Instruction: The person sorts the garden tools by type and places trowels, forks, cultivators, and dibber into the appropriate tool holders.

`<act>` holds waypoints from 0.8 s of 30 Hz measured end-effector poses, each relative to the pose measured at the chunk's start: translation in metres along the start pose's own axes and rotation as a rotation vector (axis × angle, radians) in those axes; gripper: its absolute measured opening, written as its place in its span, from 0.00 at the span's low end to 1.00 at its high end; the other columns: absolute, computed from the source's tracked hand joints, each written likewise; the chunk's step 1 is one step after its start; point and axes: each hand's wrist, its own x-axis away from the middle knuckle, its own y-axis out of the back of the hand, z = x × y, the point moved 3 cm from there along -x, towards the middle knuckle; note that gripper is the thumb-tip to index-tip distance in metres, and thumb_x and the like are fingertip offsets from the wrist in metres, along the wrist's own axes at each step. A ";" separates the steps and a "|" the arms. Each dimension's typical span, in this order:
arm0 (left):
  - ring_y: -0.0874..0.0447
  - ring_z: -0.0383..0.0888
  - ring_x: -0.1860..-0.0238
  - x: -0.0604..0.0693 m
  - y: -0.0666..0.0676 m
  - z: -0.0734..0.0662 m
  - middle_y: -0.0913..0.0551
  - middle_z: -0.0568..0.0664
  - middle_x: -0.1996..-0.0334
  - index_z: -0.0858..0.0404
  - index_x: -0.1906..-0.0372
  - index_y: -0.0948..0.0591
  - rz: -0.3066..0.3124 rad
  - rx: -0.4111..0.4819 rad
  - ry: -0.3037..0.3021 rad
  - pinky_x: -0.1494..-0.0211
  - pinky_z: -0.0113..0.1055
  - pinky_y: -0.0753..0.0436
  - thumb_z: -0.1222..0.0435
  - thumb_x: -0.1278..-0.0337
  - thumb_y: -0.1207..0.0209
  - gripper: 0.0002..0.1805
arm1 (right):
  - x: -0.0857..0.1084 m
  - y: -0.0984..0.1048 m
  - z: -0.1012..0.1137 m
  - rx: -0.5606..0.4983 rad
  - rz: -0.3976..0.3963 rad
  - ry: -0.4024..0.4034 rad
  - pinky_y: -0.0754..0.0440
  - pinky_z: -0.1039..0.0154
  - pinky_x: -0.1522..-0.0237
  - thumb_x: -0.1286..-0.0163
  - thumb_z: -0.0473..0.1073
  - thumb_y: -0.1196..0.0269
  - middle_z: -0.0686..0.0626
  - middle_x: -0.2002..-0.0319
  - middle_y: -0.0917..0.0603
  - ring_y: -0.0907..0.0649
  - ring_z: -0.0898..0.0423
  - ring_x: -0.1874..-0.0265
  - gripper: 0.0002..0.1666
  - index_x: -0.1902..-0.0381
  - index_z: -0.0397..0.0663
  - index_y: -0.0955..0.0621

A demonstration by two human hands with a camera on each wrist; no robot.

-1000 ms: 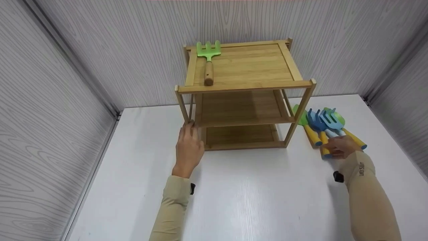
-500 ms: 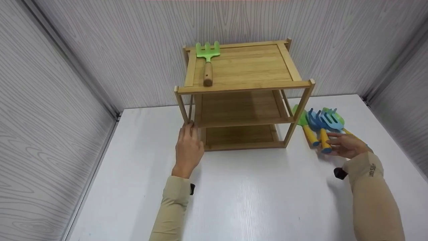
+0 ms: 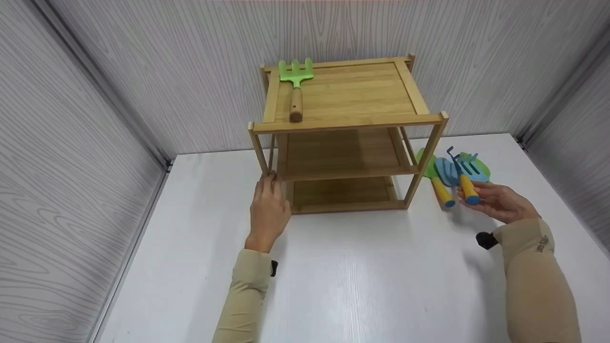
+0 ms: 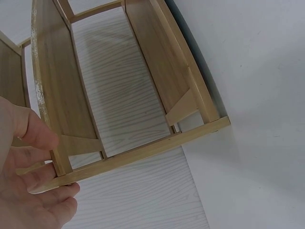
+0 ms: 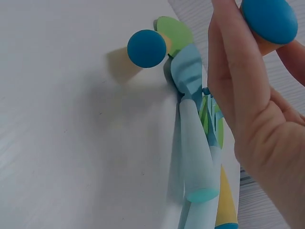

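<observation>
My left hand (image 3: 269,209) grips the left front corner of a three-tier wooden shelf (image 3: 352,172) at the middle tier. In the left wrist view its thumb and fingers lie around the post and rail (image 4: 61,160). My right hand (image 3: 507,204) holds a dark blue garden fork (image 3: 469,190) by its yellow handle, raised a little over the other tools. The right wrist view shows the handle's blue end (image 5: 270,19) between thumb and fingers; the fork's head is hidden there. On the shelf's top tier, at the left, lies a green garden fork (image 3: 296,97) with a wooden handle.
Right of the shelf lie a green tool with a yellow handle (image 3: 443,192), a light blue trowel (image 5: 190,71), a light blue fork (image 3: 472,172) and another green tool (image 3: 483,166). Grey wood-grain panels (image 3: 352,28) enclose the white table (image 3: 343,276) behind and at both sides.
My right hand has taken hold of the dark blue fork by its handle and lifted it off the pile, moving slightly away and to the right. The left hand stays on the shelf.
</observation>
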 end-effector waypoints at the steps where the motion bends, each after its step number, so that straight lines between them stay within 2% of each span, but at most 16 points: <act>1: 0.30 0.69 0.35 0.000 0.000 0.000 0.27 0.70 0.38 0.80 0.37 0.27 0.000 0.003 0.000 0.34 0.57 0.27 0.80 0.43 0.43 0.26 | 0.001 0.000 0.000 -0.022 0.013 0.008 0.31 0.50 0.33 0.18 0.29 0.62 0.31 0.46 0.23 0.18 0.37 0.43 0.23 0.44 0.28 0.20; 4: 0.30 0.69 0.35 0.000 0.000 0.000 0.27 0.70 0.39 0.80 0.37 0.27 -0.008 0.008 -0.006 0.34 0.58 0.27 0.79 0.43 0.43 0.26 | 0.002 0.001 0.000 -0.070 0.066 0.030 0.33 0.48 0.32 0.18 0.29 0.64 0.30 0.44 0.24 0.19 0.36 0.42 0.24 0.43 0.25 0.21; 7: 0.29 0.69 0.36 0.000 0.000 0.000 0.27 0.70 0.39 0.80 0.38 0.27 -0.021 0.009 -0.012 0.35 0.58 0.26 0.80 0.43 0.44 0.25 | 0.003 0.001 -0.001 -0.071 0.171 0.043 0.34 0.46 0.32 0.18 0.29 0.69 0.28 0.43 0.24 0.20 0.35 0.41 0.27 0.40 0.23 0.24; 11: 0.29 0.69 0.36 0.001 0.000 0.001 0.27 0.71 0.40 0.80 0.39 0.26 -0.037 0.012 -0.018 0.35 0.57 0.25 0.80 0.44 0.44 0.25 | 0.001 -0.002 -0.001 -0.014 0.329 0.049 0.33 0.44 0.33 0.19 0.29 0.76 0.27 0.41 0.25 0.21 0.35 0.40 0.33 0.36 0.23 0.27; 13: 0.28 0.69 0.37 0.001 0.000 0.001 0.27 0.71 0.40 0.80 0.39 0.26 -0.044 0.012 -0.021 0.35 0.57 0.25 0.80 0.44 0.44 0.25 | 0.000 -0.004 -0.001 0.027 0.350 0.045 0.32 0.44 0.34 0.19 0.28 0.77 0.27 0.41 0.24 0.21 0.35 0.40 0.33 0.36 0.24 0.27; 15: 0.28 0.69 0.37 0.001 0.000 0.001 0.26 0.71 0.40 0.80 0.39 0.26 -0.050 0.012 -0.022 0.35 0.57 0.25 0.80 0.44 0.44 0.25 | -0.001 -0.005 0.000 0.082 0.315 0.042 0.30 0.44 0.35 0.19 0.28 0.75 0.28 0.42 0.23 0.20 0.37 0.41 0.32 0.36 0.27 0.26; 21: 0.29 0.69 0.36 0.001 0.000 0.001 0.27 0.71 0.40 0.80 0.38 0.26 -0.046 0.012 -0.016 0.35 0.57 0.26 0.80 0.44 0.45 0.25 | 0.000 -0.007 0.003 0.304 0.054 0.049 0.23 0.45 0.40 0.20 0.26 0.60 0.35 0.48 0.19 0.16 0.43 0.46 0.23 0.43 0.41 0.20; 24: 0.29 0.69 0.36 0.001 0.000 0.000 0.27 0.71 0.39 0.81 0.38 0.27 -0.031 0.025 -0.015 0.34 0.57 0.26 0.80 0.44 0.44 0.26 | 0.002 -0.008 0.004 0.396 -0.037 0.070 0.21 0.45 0.42 0.21 0.26 0.55 0.37 0.49 0.18 0.15 0.45 0.48 0.21 0.46 0.47 0.18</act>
